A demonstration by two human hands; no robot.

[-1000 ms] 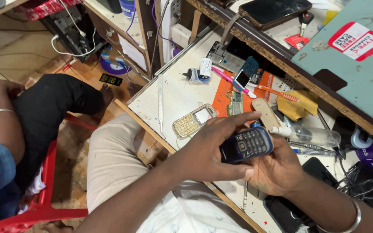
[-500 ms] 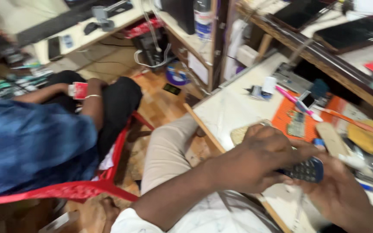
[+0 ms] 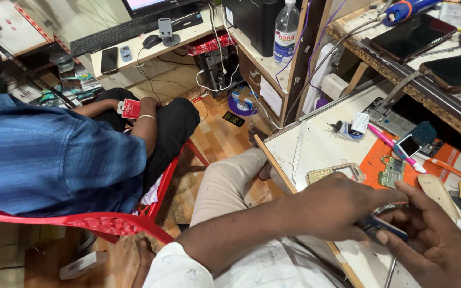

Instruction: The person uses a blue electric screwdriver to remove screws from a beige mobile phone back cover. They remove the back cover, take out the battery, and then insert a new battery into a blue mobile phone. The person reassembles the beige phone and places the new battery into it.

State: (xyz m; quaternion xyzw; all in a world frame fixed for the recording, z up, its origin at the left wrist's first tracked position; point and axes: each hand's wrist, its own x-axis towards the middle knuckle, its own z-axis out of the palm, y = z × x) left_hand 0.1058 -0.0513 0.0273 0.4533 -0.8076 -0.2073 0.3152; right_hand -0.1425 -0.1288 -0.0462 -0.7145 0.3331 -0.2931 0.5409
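Note:
My left hand point(image 3: 342, 208) and my right hand point(image 3: 433, 240) close together around a small dark blue keypad phone point(image 3: 375, 228) at the front edge of the white workbench point(image 3: 321, 146). Only a sliver of the phone shows between the fingers. Just beyond my left hand lies a gold phone front frame point(image 3: 334, 173). A green circuit board point(image 3: 392, 172) rests on an orange mat point(image 3: 428, 162) next to it.
A person in a blue shirt point(image 3: 54, 154) sits on a red plastic chair point(image 3: 108, 221) to my left, holding a red phone point(image 3: 131, 108). A pink-handled tool point(image 3: 396, 146), a plastic bottle point(image 3: 285, 32) and dark phones point(image 3: 412, 34) sit on shelves. My knee point(image 3: 230, 181) is under the bench.
The view has swung left, bringing the seated person and the desk with a keyboard into sight. My hands have closed more tightly over the phone, which is now mostly hidden.

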